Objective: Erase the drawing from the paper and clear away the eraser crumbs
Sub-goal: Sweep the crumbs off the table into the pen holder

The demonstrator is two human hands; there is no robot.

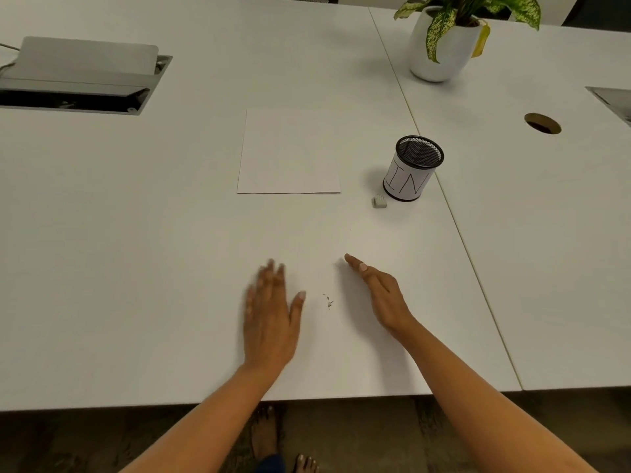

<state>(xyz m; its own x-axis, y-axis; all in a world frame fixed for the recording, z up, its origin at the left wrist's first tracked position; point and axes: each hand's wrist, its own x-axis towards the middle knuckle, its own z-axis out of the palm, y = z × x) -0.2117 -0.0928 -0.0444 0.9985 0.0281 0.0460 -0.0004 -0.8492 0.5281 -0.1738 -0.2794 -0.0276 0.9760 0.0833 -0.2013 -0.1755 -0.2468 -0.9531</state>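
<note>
White table (136,233) w/ cable box (85,76) far left. Mid table lies the paper (290,151), looks blank. L hand (269,315) lies flat, open, holds nothing. Tiny crumbs (328,301) sit btw both hands. R hand (382,295) on its edge, open, holds nothing. Further back: eraser (379,201) by mesh cup (411,169), plant (440,46) behind.

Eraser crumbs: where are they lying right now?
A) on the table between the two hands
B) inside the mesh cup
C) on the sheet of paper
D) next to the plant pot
A: the dark eraser crumbs lie on the table between the left hand and the right hand, nearer the person than the paper.
</note>
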